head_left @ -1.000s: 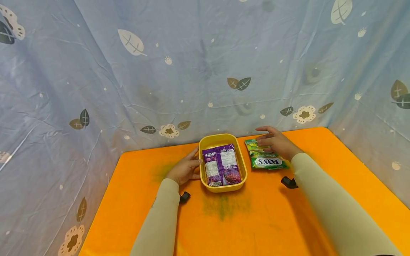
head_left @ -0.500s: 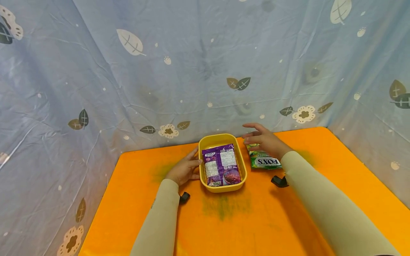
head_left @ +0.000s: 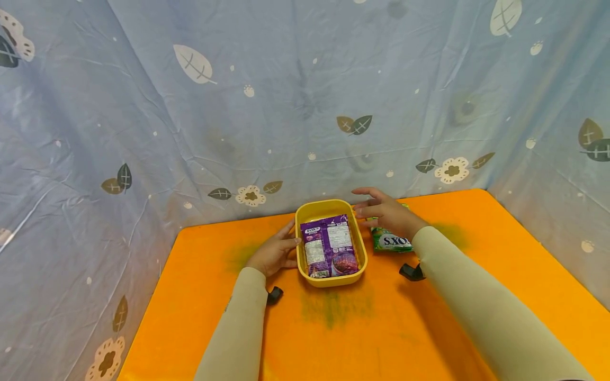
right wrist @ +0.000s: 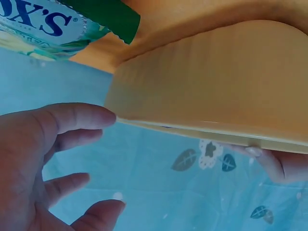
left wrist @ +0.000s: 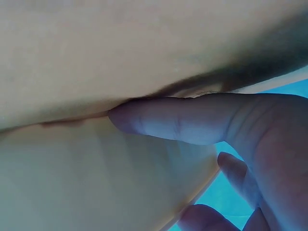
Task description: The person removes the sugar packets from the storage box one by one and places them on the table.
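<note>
A yellow plastic tub (head_left: 332,283) stands on the orange table with a purple FOX'S candy bag (head_left: 329,246) lying inside it, printed back upward. My left hand (head_left: 272,254) rests on the tub's left side, its fingers fairly straight along the outer wall. Seen close in the left wrist view, one extended finger (left wrist: 168,120) lies along a pale surface. At the tub's far right corner is my right hand (head_left: 388,214), with spread fingers; one fingertip (right wrist: 108,117) meets the rim or nearly so. Beneath that hand lies a green FOX'S candy bag (head_left: 387,241), partly hidden by it.
A blue curtain (head_left: 286,132) with leaf and flower prints hangs behind the table and along both sides. The orange tabletop (head_left: 343,338) carries green smudges in front of the tub. Black wrist pieces (head_left: 412,272) stick out beside both forearms.
My right hand has shifted left from over the green candy bag to the tub's right edge. The left hand, the tub and both bags have stayed put.
</note>
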`<state>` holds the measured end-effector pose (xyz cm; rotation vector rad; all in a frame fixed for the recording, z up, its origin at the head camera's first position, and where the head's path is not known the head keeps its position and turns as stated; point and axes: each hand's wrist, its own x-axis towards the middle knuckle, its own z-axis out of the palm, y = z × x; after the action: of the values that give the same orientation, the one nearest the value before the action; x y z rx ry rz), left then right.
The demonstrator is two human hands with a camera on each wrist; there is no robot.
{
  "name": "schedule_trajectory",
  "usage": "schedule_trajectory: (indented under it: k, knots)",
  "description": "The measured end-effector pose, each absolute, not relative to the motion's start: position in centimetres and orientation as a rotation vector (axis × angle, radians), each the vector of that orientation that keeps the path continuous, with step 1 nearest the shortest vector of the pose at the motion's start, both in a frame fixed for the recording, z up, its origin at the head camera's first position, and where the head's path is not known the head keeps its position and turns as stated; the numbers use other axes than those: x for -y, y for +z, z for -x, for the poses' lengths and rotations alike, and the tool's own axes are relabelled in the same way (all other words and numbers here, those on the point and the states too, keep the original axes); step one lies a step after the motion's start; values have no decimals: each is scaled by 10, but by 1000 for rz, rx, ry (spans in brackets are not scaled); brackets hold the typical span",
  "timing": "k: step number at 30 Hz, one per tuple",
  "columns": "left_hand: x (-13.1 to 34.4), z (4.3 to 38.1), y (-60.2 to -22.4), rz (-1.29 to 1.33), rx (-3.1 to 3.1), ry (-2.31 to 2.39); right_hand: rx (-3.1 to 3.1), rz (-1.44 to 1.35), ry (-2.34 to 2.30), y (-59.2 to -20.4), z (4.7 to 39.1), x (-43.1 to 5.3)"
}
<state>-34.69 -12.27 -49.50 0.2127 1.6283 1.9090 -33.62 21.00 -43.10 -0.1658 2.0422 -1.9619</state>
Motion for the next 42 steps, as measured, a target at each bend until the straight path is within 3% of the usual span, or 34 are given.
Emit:
schedule_trajectory:
  k: [25,42]
  knots:
    - [121,346,-495,-209,-1635,1894,-2025,244,-1729,-407,323,-170]
    - [123,348,-494,-208,-1620,1895,-2381,14,-1672,-420,312,-129]
